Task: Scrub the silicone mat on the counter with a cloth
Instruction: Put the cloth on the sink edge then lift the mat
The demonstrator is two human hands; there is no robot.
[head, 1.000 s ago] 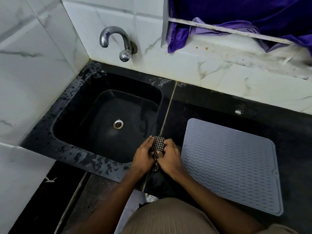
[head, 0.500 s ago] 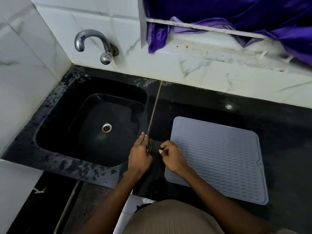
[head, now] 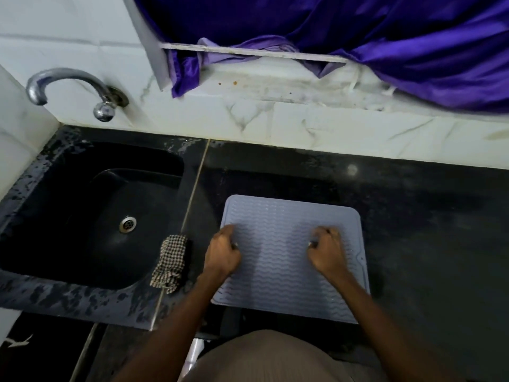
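The grey-blue silicone mat (head: 278,216) with wavy ridges lies flat on the black counter (head: 413,216). A black-and-white checked cloth (head: 170,260) lies crumpled on the sink's right rim, left of the mat, and neither hand touches it. My left hand (head: 222,253) rests on the mat's left edge with its fingers curled under. My right hand (head: 326,250) rests on the right half of the mat, fingers also curled. Neither hand visibly holds anything.
A black sink (head: 91,216) with a metal drain fills the left side, under a chrome tap (head: 68,86) on the white tiled wall. Purple fabric (head: 358,31) hangs over the ledge behind the counter. The counter's front edge runs just below the mat.
Both hands let go of the cloth, which now lies on the sink rim. They moved right onto the mat, and the view shifted right.
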